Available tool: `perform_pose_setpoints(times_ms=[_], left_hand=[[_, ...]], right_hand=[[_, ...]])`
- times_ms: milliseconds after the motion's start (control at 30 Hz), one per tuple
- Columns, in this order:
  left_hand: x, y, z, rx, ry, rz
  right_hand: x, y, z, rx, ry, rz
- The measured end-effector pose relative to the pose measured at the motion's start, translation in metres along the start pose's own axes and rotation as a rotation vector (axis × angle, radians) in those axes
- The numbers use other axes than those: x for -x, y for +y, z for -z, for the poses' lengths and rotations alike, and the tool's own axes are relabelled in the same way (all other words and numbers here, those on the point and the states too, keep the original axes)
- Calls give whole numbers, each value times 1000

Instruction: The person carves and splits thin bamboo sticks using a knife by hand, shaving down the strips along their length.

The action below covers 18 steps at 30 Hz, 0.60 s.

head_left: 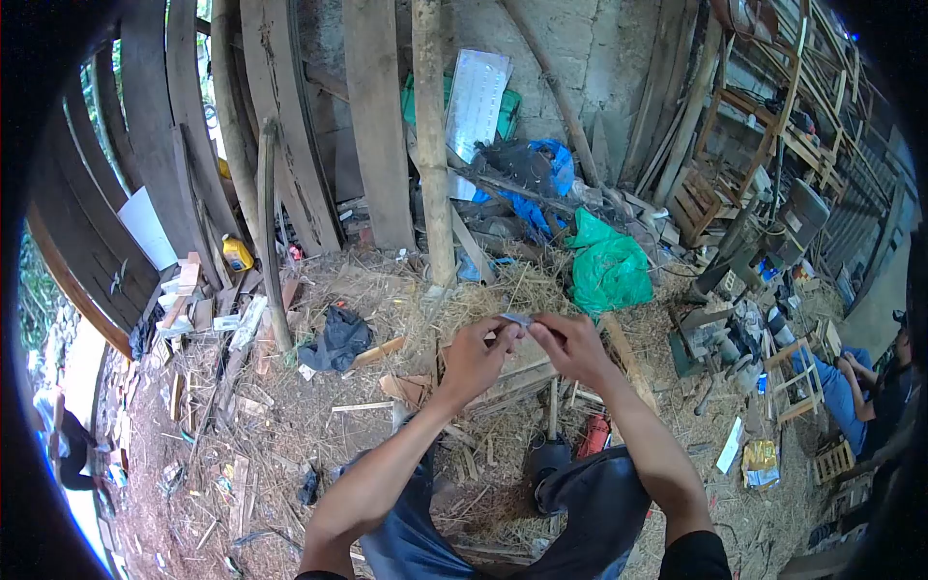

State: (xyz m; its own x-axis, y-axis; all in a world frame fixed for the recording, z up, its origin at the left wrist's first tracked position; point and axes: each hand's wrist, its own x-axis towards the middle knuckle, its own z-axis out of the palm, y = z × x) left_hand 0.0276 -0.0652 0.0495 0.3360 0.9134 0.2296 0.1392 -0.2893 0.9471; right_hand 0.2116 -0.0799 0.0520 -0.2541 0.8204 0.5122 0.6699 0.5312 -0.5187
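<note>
Held out in front of me at the middle of the view is a small thin grey piece [516,318], too small to name more exactly. The fingertips of my left hand [476,358] pinch it on one side. From the other side my right hand [577,350] closes thumb and fingers on it; the two hands almost meet there. Fingers cover much of the piece. Beneath my forearms are my knees in dark trousers, with a red cylindrical object [594,435] on the ground between them.
Straw and wood scraps litter the ground. A wooden post [435,145] rises ahead, with a green plastic bag [609,263] to its right. A black bag [338,338] and a yellow jug [237,253] lie left. One person [875,387] sits at right; another [70,440] is far left.
</note>
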Motion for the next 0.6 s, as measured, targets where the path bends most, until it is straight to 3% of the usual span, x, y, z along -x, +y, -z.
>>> perform_pose_setpoints(times_ms=[67,133,167,233,367,433,533,600], left_hand=[[1,-1,2,27,44,-79],[6,2,1,3,5,-65],[9,-2,0,3,5,-67],[12,-8,1,-28,-28,-93],[0,-8,8,75,-31,61],[-1,-5,9,215,-54,131],[-3,-3,9,269,-87,105],[-4,-7,9,159,-82,17]], right_hand=[[-8,18,0,26,-26,-27],[-11,54,-4,-159,376,-45],[-5,64,5,-158,378,-43],[-4,61,26,18,346,-420],[5,28,10,-73,253,-434],[3,19,-3,-128,122,-96],[-2,7,-9,-302,26,-266],[-7,12,-6,-390,100,-326]])
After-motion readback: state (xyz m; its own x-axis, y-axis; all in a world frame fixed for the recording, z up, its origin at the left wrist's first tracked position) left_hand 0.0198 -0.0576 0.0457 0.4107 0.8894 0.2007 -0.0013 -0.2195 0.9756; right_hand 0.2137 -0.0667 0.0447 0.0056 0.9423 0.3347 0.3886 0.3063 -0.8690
